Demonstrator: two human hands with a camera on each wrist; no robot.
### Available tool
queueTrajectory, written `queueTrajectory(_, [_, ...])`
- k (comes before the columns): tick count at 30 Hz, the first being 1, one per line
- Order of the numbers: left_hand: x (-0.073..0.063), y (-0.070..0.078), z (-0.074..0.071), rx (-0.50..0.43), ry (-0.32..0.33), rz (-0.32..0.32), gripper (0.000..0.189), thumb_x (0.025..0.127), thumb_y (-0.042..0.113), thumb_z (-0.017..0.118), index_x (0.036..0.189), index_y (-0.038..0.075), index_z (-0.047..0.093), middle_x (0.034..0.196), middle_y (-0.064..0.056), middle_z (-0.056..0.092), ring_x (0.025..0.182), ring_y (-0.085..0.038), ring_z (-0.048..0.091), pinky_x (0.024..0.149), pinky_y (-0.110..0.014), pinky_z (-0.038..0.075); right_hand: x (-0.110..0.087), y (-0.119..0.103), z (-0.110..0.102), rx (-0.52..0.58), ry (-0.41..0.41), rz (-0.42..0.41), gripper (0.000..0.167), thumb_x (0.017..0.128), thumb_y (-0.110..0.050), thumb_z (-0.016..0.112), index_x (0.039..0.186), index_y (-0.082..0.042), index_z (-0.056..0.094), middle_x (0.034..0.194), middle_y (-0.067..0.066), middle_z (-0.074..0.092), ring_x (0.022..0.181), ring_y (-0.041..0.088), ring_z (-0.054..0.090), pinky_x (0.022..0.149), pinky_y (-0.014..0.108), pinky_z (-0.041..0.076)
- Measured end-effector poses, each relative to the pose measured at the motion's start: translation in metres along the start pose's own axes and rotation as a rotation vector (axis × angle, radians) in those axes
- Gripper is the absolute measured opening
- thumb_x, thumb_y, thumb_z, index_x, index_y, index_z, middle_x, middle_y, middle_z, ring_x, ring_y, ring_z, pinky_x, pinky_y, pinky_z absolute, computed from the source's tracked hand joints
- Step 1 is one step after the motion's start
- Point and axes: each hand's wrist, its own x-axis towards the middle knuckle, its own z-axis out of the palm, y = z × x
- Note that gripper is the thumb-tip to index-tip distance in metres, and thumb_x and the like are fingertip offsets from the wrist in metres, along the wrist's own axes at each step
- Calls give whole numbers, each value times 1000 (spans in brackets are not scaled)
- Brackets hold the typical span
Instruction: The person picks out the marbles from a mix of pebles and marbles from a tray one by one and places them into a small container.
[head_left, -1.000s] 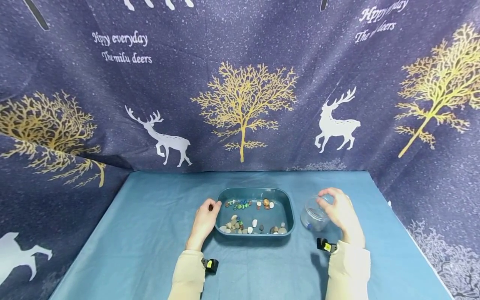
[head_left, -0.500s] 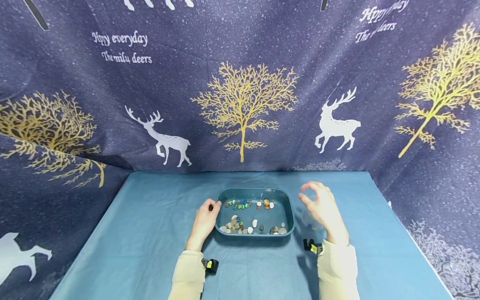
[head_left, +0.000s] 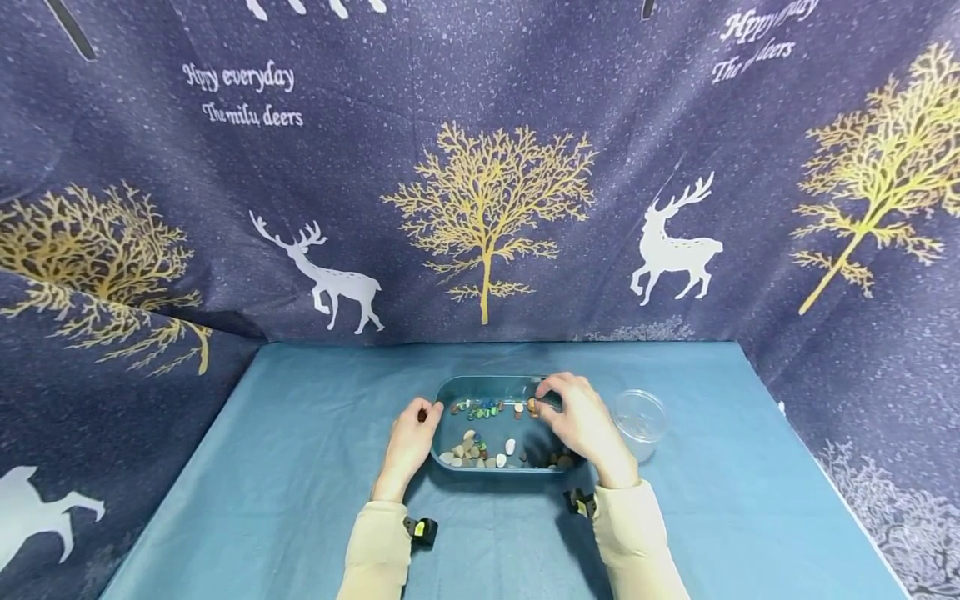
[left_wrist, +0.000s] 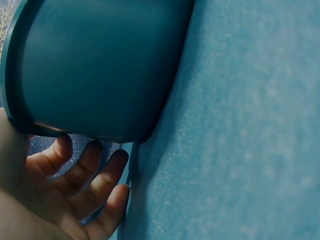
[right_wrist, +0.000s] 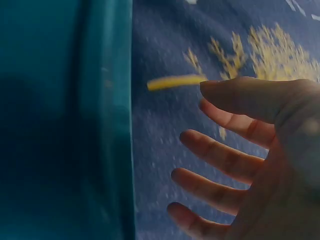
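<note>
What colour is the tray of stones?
The tray is dark teal, clearest in the left wrist view.

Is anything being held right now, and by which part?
The tray, by its left-end rim, in the left grip; the right grip holds nothing visible.

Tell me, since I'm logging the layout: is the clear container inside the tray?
No, the head view shows the clear container standing outside the tray, to its right.

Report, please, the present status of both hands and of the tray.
Left hand holds tray by left rim. Right hand above its right side, holding nothing visible. Stones, glassy beads inside. Clear jar at right, seemingly not in the way.
</note>
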Motion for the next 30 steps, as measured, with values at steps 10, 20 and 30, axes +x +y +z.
queueTrajectory(10, [1,1,-1,13,6,7,29,102,36,53,84,13,52,72,-4,46,63,-20,45,62,-34,36,3,-20,39,-16,-191,-49,12,87,-19,76,97,-17,71,110,3,64,99,31,56,77,49,45])
queueTrajectory(20, [1,0,0,15,-2,2,30,102,37,53,85,13,52,72,-4,46,62,-20,44,61,-34,36,12,-30,62,-70,-296,-99,3,82,-18,79,83,-19,78,91,-1,66,89,31,55,84,54,40])
queueTrajectory(30, [2,0,1,15,-7,-1,30,102,38,53,85,14,52,74,-5,47,63,-22,45,62,-35,36,17,-41,78,-236,-470,61,27,84,-32,78,59,-29,67,73,-14,57,89,22,50,100,62,22])
